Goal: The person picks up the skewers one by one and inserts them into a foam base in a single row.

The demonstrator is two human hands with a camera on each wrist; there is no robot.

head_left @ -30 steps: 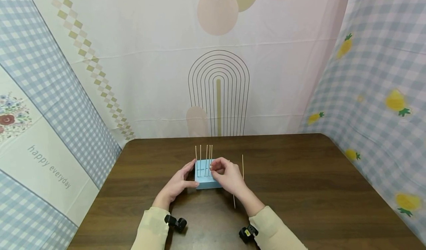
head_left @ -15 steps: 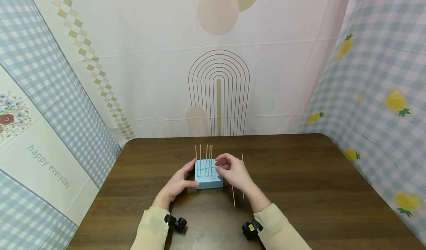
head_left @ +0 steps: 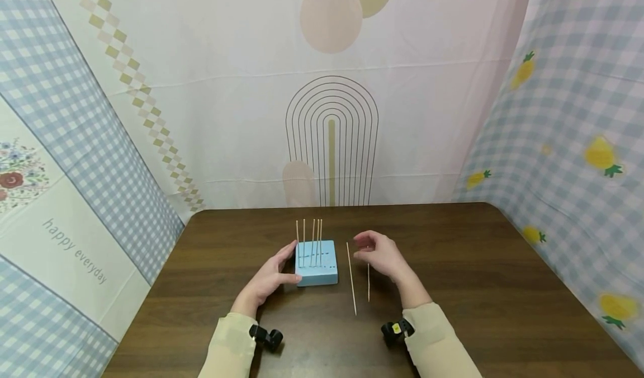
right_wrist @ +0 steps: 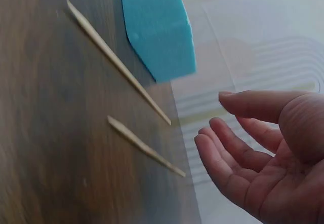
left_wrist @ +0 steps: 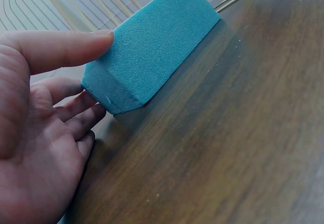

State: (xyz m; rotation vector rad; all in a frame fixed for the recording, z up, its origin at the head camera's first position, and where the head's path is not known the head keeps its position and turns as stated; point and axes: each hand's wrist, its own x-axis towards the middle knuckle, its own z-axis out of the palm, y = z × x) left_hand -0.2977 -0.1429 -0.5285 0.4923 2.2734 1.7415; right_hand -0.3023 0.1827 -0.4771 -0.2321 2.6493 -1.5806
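A light blue foam block [head_left: 316,279] sits on the table with several thin wooden skewers [head_left: 313,246] standing upright in its left half; rows of small holes mark the rest of its top. My left hand [head_left: 266,280] holds the block's left end, thumb [left_wrist: 76,49] along the front face and fingers at the side. To the right of the block, a longer skewer [head_left: 351,283] and a second skewer [head_left: 369,286] lie on the wood. Above the second one hovers my right hand [head_left: 378,254], fingers loosely bent, thumb apart from them, nothing between them.
The dark wooden table [head_left: 478,288] has its far edge against a patterned cloth backdrop [head_left: 241,132]. Checked cloth [head_left: 578,160] with pineapples hangs at the right side. Black cameras are strapped at both wrists.
My right hand has moved away from the block to the right, over the loose skewers, and its fingers have spread. My left hand, the block and the standing skewers stay in place.
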